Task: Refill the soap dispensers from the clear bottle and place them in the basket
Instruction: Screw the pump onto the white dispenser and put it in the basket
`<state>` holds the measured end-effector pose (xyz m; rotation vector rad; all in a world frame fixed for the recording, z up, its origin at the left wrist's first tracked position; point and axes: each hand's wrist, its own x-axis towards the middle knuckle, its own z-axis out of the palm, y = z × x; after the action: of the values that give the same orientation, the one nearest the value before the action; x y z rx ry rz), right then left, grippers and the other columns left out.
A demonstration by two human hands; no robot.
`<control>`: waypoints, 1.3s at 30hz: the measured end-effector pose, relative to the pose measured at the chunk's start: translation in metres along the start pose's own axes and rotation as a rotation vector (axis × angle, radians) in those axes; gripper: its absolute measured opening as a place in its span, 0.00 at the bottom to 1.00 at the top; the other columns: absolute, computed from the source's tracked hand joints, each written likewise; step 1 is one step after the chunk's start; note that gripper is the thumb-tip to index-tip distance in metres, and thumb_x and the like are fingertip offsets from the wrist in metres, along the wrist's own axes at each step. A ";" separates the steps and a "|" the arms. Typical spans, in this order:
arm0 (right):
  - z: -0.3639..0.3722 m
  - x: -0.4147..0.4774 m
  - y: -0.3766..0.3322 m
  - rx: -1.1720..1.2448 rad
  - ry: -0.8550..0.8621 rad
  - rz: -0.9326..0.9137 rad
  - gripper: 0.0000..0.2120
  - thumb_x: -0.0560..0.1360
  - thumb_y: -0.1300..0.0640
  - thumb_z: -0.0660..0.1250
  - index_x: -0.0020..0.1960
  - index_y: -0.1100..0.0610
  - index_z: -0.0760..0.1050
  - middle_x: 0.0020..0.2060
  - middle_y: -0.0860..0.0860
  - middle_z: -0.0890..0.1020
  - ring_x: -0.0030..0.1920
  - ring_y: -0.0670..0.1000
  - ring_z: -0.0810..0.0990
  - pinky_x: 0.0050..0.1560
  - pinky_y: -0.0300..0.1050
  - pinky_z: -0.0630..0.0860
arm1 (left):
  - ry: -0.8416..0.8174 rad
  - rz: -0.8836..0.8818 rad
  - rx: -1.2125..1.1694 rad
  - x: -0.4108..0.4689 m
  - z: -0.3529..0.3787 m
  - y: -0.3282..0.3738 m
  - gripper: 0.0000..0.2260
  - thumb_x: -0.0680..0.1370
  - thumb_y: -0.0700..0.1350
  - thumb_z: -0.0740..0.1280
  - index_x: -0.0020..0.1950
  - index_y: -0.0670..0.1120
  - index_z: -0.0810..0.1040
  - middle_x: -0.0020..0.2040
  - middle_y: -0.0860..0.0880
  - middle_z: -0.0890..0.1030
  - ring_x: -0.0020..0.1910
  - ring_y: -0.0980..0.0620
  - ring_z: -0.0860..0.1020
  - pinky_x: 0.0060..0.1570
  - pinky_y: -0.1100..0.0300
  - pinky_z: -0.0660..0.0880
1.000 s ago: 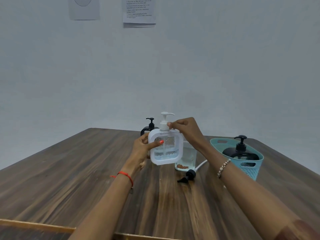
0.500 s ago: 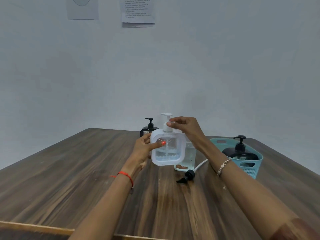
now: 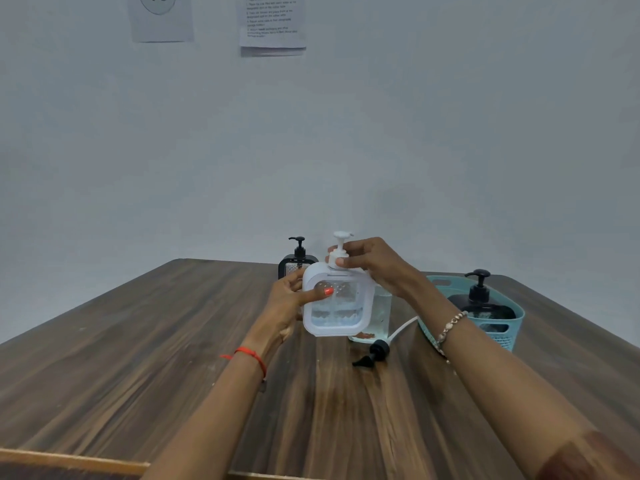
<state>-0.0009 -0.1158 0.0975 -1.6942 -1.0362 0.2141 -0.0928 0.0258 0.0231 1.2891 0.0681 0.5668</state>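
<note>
A white square soap dispenser (image 3: 341,311) with a clear window is held above the table, some liquid showing in its lower part. My left hand (image 3: 292,303) grips its left side, thumb across the window. My right hand (image 3: 372,263) pinches the white pump collar at its top. Right behind it stands the clear bottle (image 3: 379,315), mostly hidden, uncapped. Its black pump cap (image 3: 375,353) with a white tube lies on the table in front. A black dispenser (image 3: 298,259) stands behind. A teal basket (image 3: 504,327) at right holds another black dispenser (image 3: 479,301).
The dark wooden table (image 3: 173,358) reaches from the near edge to the pale wall. Two paper sheets (image 3: 272,22) hang high on the wall.
The white dispenser has lifted slightly and drifted right, tilting a little. My right hand has stayed on the pump collar, its fingers shifting around it.
</note>
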 end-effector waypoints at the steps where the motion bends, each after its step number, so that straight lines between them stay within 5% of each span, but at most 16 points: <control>1: 0.000 -0.001 0.001 -0.029 0.031 -0.013 0.09 0.68 0.61 0.73 0.48 0.61 0.82 0.44 0.53 0.83 0.44 0.48 0.80 0.53 0.45 0.75 | -0.002 0.002 0.000 0.000 0.000 0.000 0.21 0.64 0.33 0.75 0.56 0.43 0.79 0.53 0.41 0.82 0.47 0.44 0.83 0.39 0.52 0.81; 5: 0.015 0.000 0.003 -0.133 0.258 -0.005 0.17 0.62 0.51 0.78 0.35 0.58 0.71 0.32 0.52 0.74 0.31 0.47 0.72 0.36 0.40 0.70 | 0.006 0.014 0.018 -0.001 0.005 0.000 0.19 0.64 0.33 0.75 0.54 0.44 0.79 0.52 0.40 0.82 0.47 0.44 0.83 0.42 0.49 0.82; 10: 0.004 -0.002 0.003 -0.003 0.033 0.017 0.14 0.68 0.60 0.73 0.53 0.61 0.79 0.50 0.56 0.82 0.50 0.55 0.80 0.56 0.48 0.75 | 0.007 -0.004 -0.025 -0.001 0.004 0.000 0.21 0.65 0.32 0.74 0.57 0.42 0.78 0.53 0.40 0.82 0.46 0.45 0.83 0.40 0.51 0.82; 12: 0.001 -0.004 0.004 0.028 0.040 0.001 0.15 0.67 0.63 0.74 0.53 0.61 0.80 0.49 0.56 0.84 0.51 0.55 0.81 0.57 0.48 0.76 | 0.002 -0.010 -0.030 -0.002 0.003 0.001 0.21 0.65 0.32 0.74 0.56 0.43 0.79 0.53 0.40 0.82 0.46 0.45 0.83 0.39 0.51 0.82; 16: 0.009 -0.008 -0.004 -0.038 0.205 0.029 0.13 0.61 0.58 0.78 0.43 0.59 0.81 0.36 0.49 0.82 0.35 0.48 0.80 0.36 0.37 0.75 | 0.016 -0.004 -0.016 -0.003 0.006 0.000 0.19 0.65 0.32 0.74 0.54 0.43 0.79 0.53 0.40 0.82 0.46 0.44 0.83 0.40 0.49 0.82; 18: 0.016 -0.008 -0.006 -0.046 0.271 0.042 0.11 0.60 0.58 0.80 0.36 0.56 0.79 0.32 0.48 0.80 0.32 0.47 0.79 0.34 0.38 0.74 | 0.030 -0.002 -0.029 -0.005 0.009 -0.002 0.18 0.66 0.31 0.73 0.54 0.43 0.79 0.52 0.40 0.82 0.44 0.45 0.83 0.38 0.50 0.82; 23: 0.031 -0.005 -0.006 -0.199 0.503 0.089 0.14 0.59 0.54 0.80 0.38 0.59 0.79 0.37 0.49 0.79 0.42 0.50 0.76 0.54 0.51 0.71 | 0.068 0.025 -0.071 -0.009 0.018 -0.007 0.17 0.67 0.29 0.72 0.54 0.41 0.78 0.45 0.45 0.83 0.36 0.50 0.84 0.31 0.56 0.81; 29: 0.038 -0.004 0.001 -0.263 0.632 0.077 0.16 0.61 0.54 0.78 0.42 0.63 0.79 0.45 0.54 0.82 0.50 0.53 0.77 0.54 0.49 0.63 | 0.097 0.063 -0.067 -0.008 0.024 -0.016 0.14 0.66 0.28 0.73 0.46 0.42 0.80 0.40 0.46 0.84 0.36 0.49 0.84 0.35 0.53 0.82; 34: 0.031 -0.012 0.008 -0.342 0.606 0.054 0.15 0.63 0.51 0.77 0.40 0.61 0.79 0.40 0.54 0.81 0.50 0.54 0.78 0.53 0.50 0.63 | 0.094 0.072 -0.036 -0.008 0.030 -0.018 0.14 0.66 0.28 0.73 0.46 0.44 0.79 0.39 0.48 0.84 0.36 0.51 0.84 0.37 0.53 0.82; 39: -0.004 -0.032 0.008 -0.120 0.369 0.032 0.22 0.66 0.53 0.76 0.56 0.60 0.77 0.50 0.50 0.79 0.49 0.50 0.77 0.45 0.38 0.73 | 0.088 0.096 -0.011 -0.005 0.042 -0.012 0.18 0.66 0.31 0.74 0.53 0.42 0.79 0.46 0.45 0.84 0.42 0.48 0.84 0.43 0.48 0.82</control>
<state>-0.0137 -0.1419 0.0812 -1.7752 -0.7587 -0.1402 -0.0775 -0.0157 0.0231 1.2610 0.0765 0.7052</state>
